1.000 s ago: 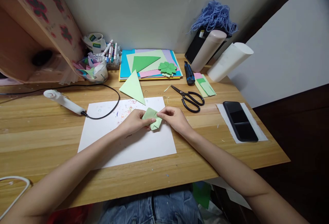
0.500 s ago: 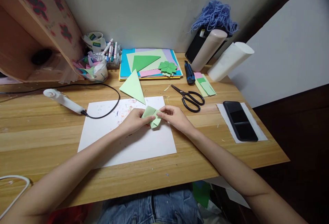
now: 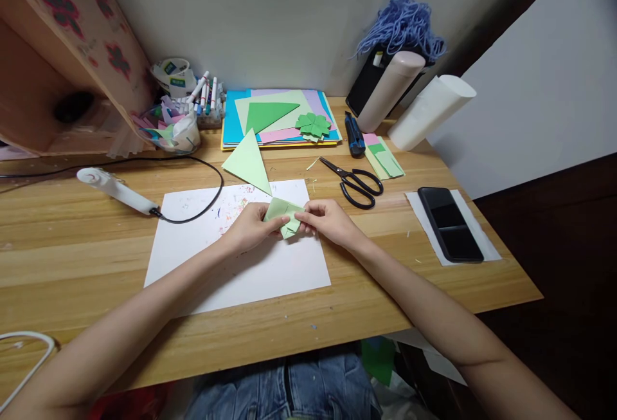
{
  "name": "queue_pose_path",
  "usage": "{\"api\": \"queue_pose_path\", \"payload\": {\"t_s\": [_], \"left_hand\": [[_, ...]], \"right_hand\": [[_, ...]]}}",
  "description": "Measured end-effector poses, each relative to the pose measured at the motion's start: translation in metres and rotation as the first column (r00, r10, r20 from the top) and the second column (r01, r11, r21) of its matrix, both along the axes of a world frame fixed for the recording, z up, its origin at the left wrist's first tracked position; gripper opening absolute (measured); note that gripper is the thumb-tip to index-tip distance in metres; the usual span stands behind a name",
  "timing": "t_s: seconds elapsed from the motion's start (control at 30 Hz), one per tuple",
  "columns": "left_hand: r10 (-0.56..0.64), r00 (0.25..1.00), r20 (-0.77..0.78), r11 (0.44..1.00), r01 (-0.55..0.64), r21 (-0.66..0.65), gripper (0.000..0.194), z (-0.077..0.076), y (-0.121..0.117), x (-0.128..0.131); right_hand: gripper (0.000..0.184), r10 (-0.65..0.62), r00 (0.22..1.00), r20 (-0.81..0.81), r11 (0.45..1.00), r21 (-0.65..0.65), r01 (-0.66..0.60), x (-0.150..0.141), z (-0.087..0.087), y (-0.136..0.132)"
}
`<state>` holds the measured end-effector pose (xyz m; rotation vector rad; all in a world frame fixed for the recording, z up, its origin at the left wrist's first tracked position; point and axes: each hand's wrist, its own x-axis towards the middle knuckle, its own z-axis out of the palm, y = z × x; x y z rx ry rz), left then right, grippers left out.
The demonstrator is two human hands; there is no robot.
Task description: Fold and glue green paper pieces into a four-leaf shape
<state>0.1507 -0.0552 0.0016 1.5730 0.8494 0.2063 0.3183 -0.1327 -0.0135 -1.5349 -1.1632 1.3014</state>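
A small piece of folded light green paper (image 3: 282, 210) is held between my two hands, just over a white sheet (image 3: 270, 278). My left hand (image 3: 250, 226) pinches its left side, thumb on top. My right hand (image 3: 328, 220) grips its right edge between thumb and fingers. The fingertips beneath the paper are partly hidden. Just beyond it lies a light green paper triangle (image 3: 249, 164), its tip near the white sheet's top edge. Black-handled scissors (image 3: 355, 182) rest to the right, beyond my right hand.
A glue gun (image 3: 118, 190) with a black cable lies at left. Behind are stacked coloured papers (image 3: 234, 118) with a green paper clover (image 3: 313, 125), a utility knife (image 3: 355, 135) and markers (image 3: 205, 95). A phone (image 3: 449, 224) lies right, near a white roll (image 3: 431, 111).
Both hands still hold the folded paper in nearly the same place. My right fingers have shifted slightly along its right edge, and the camera view has moved a little.
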Motion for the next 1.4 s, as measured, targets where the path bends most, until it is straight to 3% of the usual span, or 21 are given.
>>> {"api": "queue_pose_path", "payload": {"t_s": [0.17, 0.43, 0.77, 0.97, 1.17, 1.3, 1.4], "left_hand": [[0.037, 0.999, -0.007, 0.999, -0.037, 0.001, 0.028, 0.0, 0.0, 0.001], [0.001, 0.999, -0.043, 0.998, 0.001, 0.057, 0.025, -0.004, -0.001, 0.0], [-0.032, 0.999, -0.038, 0.999, 0.033, 0.038, 0.025, 0.001, 0.002, -0.002], [-0.051, 0.997, -0.053, 0.997, 0.053, 0.05, 0.025, -0.001, 0.002, -0.002], [-0.066, 0.997, -0.032, 0.997, 0.067, 0.038, 0.029, -0.006, 0.005, -0.003], [-0.061, 0.998, -0.014, 0.998, 0.061, -0.017, 0.03, -0.003, 0.006, -0.003], [-0.066, 0.998, 0.008, 0.997, 0.066, -0.035, 0.03, -0.002, 0.005, -0.003]], "right_hand": [[0.026, 0.029, 0.994, 0.102, 0.997, 0.067, -0.036, 0.003, 0.004, -0.001], [0.019, 0.164, 0.985, 0.053, 0.986, -0.021, -0.163, 0.008, 0.009, -0.002], [0.018, 0.231, 0.973, -0.012, 0.972, -0.046, -0.231, 0.011, 0.012, -0.001], [0.014, 0.215, 0.977, -0.007, 0.975, -0.062, -0.215, 0.009, 0.013, -0.002], [0.024, 0.221, 0.975, -0.038, 0.969, -0.108, -0.223, 0.011, 0.012, 0.002], [0.018, 0.092, 0.996, -0.018, 0.996, -0.013, -0.092, 0.013, 0.014, 0.002], [0.027, 0.046, 0.997, -0.069, 0.999, -0.003, -0.046, 0.013, 0.014, 0.001]]}}
